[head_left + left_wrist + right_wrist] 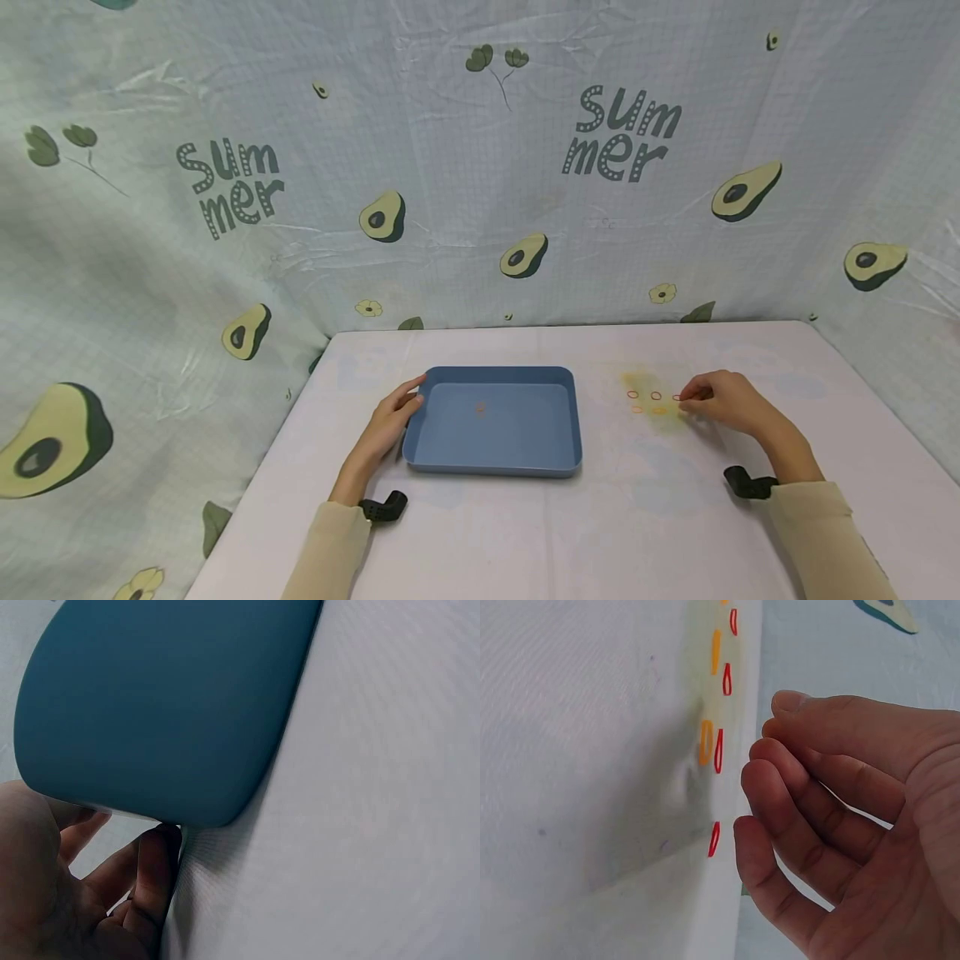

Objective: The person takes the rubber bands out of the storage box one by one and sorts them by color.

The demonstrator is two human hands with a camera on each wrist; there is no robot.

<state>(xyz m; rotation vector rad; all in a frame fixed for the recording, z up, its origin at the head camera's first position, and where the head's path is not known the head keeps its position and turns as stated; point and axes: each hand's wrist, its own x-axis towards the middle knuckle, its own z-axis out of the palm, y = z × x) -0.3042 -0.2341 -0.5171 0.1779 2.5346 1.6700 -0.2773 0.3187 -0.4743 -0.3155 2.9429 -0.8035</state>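
A shallow blue tray (491, 462) lies on the table with one small orange ring (481, 408) inside. My left hand (390, 423) rests against the tray's left side, its fingertips touching the rim and outer wall. The left wrist view shows the tray's wall (165, 712) above bent fingers (154, 870). To the tray's right lie several small thin red rings (656, 396) and orange rings (659, 410), in two rows. My right hand (723, 402) hovers at the right end of these rows. Thumb and forefinger are close together, with nothing visible between them.
A pale cloth covers the table (495, 533), and a printed cloth (450, 167) with avocados and lettering hangs behind and along the sides. Each wrist carries a black camera mount (750, 483). A yellowish patch marks the cloth around the rings.
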